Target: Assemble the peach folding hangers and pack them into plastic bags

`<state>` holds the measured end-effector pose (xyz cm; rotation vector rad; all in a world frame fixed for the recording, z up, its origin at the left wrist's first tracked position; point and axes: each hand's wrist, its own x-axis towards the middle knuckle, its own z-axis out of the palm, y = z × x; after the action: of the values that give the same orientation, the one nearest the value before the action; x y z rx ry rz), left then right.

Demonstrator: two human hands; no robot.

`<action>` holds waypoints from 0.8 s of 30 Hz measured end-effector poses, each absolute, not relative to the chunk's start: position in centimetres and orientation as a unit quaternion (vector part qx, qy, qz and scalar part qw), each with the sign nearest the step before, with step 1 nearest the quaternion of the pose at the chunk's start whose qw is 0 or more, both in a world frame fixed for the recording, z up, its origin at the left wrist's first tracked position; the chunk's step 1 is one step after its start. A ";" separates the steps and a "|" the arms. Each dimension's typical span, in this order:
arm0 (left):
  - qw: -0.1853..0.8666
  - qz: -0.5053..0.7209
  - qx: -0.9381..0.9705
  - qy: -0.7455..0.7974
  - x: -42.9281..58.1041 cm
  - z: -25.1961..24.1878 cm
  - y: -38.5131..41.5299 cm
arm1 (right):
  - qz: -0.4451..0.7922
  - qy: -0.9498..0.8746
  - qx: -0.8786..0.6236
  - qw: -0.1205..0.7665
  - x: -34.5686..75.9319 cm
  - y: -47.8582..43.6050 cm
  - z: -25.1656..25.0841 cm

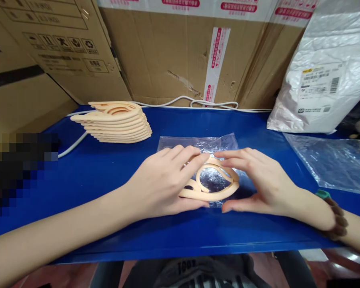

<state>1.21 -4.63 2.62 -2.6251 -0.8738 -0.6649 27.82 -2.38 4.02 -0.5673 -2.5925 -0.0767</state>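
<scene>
A beige curved, looped piece [210,196] lies on a clear plastic bag [198,143] near the table's front edge. My left hand [165,182] rests over the piece's left part, its fingers wrapped round it and its thumb along the front side. Around the right end is my right hand [258,182], with the fingertips at the piece's upper edge and the thumb spread apart near the bag's front. A stack of several similar beige pieces [117,124] stands at the back left of the table.
The blue table [108,236] has cardboard boxes [168,56] behind it. A white cable [168,103] runs along its back edge. At the right stand a white labelled parcel bag [321,80] and a flat clear plastic sheet [333,160].
</scene>
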 end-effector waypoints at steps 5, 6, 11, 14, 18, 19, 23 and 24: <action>0.098 -0.251 -0.904 -0.333 1.7 2.4 -4.5 | 0.019 -0.940 -0.242 0.240 27.1 -2.7 3.6; 0.083 -0.251 -0.903 -0.337 1.7 2.6 -4.5 | 0.036 -0.937 -0.249 0.242 27.1 -2.5 3.6; 0.005 -0.148 -0.909 -0.389 -1.7 4.2 -3.4 | 0.097 -0.910 -0.307 0.262 28.8 -0.8 4.7; -0.071 -0.028 -0.908 -0.412 -5.9 4.8 -2.2 | 0.107 -0.889 -0.345 0.283 31.4 0.9 6.5; -0.113 0.042 -0.896 -0.427 -9.1 4.3 -0.8 | 0.085 -0.879 -0.398 0.248 35.3 3.2 8.5; -0.114 0.046 -0.892 -0.434 -9.1 4.0 -0.7 | 0.087 -0.882 -0.404 0.226 36.0 3.6 8.7; -0.130 0.072 -0.879 -0.452 -7.6 3.5 -0.6 | 0.112 -0.896 -0.403 0.150 37.0 4.3 8.3; -0.137 0.080 -0.876 -0.456 -7.0 3.5 -0.6 | 0.116 -0.898 -0.400 0.140 36.7 4.2 8.1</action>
<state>-7.04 -0.63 3.49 -3.0208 -1.5714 0.2749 36.70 4.22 8.06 -1.1567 -2.5941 0.3363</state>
